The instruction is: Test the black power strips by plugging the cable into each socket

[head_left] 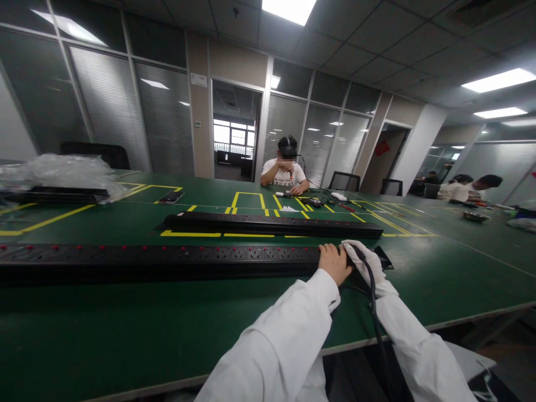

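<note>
A long black power strip (226, 263) with a row of sockets and small red dots lies along the near side of the green table. My left hand (334, 262), bare, has its fingers curled over the strip close to its right end. Beside it, my right hand (368, 262) wears a white glove and closes around the black power cable (372, 290) at that end. The cable runs down over the right wrist and off the table's front edge. Both hands partly hide where cable and strip meet.
Behind it lies another stack of black strips (272, 224). Yellow tape (247, 195) marks the green table (167, 329). Clear plastic wrap (54, 170) and a phone (171, 197) are at left. A person (287, 170) sits opposite, near tangled cables (316, 200); others sit far right.
</note>
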`<state>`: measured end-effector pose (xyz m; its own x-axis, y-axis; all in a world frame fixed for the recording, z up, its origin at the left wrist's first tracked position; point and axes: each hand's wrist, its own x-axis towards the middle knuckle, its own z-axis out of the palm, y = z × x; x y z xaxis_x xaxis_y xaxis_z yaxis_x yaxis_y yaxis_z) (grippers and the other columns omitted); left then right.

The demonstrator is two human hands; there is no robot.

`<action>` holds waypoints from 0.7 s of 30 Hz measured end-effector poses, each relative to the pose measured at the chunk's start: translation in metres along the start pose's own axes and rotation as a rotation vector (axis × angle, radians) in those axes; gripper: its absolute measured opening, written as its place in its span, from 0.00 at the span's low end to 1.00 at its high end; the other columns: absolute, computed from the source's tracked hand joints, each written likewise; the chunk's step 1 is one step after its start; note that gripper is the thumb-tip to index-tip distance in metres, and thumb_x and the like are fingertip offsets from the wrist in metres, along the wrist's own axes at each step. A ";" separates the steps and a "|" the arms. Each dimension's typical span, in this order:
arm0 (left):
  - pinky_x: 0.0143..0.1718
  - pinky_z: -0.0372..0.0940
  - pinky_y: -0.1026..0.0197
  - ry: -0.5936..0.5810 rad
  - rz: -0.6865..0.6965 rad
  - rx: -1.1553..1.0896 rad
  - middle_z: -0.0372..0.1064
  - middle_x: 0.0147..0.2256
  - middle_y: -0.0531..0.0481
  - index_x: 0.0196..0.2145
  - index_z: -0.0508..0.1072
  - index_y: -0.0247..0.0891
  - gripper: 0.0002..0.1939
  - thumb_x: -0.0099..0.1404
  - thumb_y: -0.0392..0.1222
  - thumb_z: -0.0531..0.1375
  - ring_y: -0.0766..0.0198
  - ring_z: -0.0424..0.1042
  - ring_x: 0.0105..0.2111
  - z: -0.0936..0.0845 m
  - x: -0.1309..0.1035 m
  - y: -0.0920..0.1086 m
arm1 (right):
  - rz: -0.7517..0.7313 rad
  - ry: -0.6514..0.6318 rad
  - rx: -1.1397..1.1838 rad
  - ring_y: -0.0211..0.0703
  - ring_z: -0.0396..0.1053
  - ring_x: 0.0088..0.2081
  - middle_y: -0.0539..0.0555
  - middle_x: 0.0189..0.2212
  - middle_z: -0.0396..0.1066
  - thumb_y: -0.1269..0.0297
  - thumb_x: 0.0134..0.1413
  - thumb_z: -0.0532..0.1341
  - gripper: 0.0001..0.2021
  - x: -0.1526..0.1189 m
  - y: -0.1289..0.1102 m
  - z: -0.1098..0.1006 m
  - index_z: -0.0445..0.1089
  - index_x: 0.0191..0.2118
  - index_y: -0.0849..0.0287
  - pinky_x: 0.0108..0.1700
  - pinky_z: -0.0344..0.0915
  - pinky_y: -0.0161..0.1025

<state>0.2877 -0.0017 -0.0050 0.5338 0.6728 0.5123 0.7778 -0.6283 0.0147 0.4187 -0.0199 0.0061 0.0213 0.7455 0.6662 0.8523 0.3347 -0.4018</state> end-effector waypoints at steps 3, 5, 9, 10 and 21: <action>0.46 0.49 0.43 0.005 -0.003 -0.008 0.58 0.49 0.30 0.54 0.54 0.28 0.33 0.60 0.57 0.47 0.44 0.57 0.48 0.000 0.000 0.000 | -0.002 0.007 -0.015 0.44 0.68 0.43 0.51 0.41 0.70 0.52 0.53 0.53 0.17 0.000 -0.001 0.000 0.66 0.45 0.52 0.47 0.63 0.41; 0.46 0.49 0.43 0.014 -0.004 -0.011 0.58 0.49 0.30 0.54 0.55 0.28 0.33 0.60 0.57 0.47 0.44 0.57 0.47 0.000 0.000 0.000 | 0.003 0.015 -0.035 0.44 0.68 0.42 0.51 0.41 0.70 0.52 0.53 0.52 0.17 -0.001 -0.002 -0.001 0.65 0.46 0.52 0.46 0.64 0.40; 0.46 0.48 0.43 0.019 0.001 -0.001 0.58 0.49 0.30 0.55 0.54 0.28 0.33 0.60 0.57 0.47 0.44 0.56 0.48 0.001 -0.001 0.000 | -0.039 0.059 -0.093 0.44 0.67 0.42 0.52 0.41 0.70 0.53 0.53 0.52 0.16 -0.002 -0.004 -0.004 0.66 0.44 0.53 0.47 0.63 0.40; 0.46 0.48 0.43 0.019 0.003 0.001 0.58 0.49 0.30 0.55 0.54 0.28 0.34 0.60 0.57 0.47 0.44 0.56 0.48 0.001 -0.001 0.000 | -0.060 0.079 -0.111 0.44 0.67 0.43 0.52 0.41 0.70 0.53 0.53 0.52 0.15 -0.002 -0.005 -0.004 0.67 0.44 0.53 0.47 0.63 0.41; 0.46 0.49 0.42 0.033 0.010 0.007 0.59 0.48 0.29 0.54 0.54 0.27 0.34 0.60 0.57 0.47 0.43 0.58 0.47 -0.003 -0.003 0.000 | -0.054 0.140 -0.145 0.44 0.68 0.39 0.53 0.37 0.69 0.52 0.53 0.52 0.14 -0.001 -0.003 -0.002 0.67 0.39 0.54 0.43 0.64 0.41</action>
<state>0.2847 -0.0049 -0.0037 0.5307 0.6532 0.5401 0.7749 -0.6321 0.0030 0.4169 -0.0232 0.0076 0.0377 0.6376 0.7694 0.9202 0.2780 -0.2755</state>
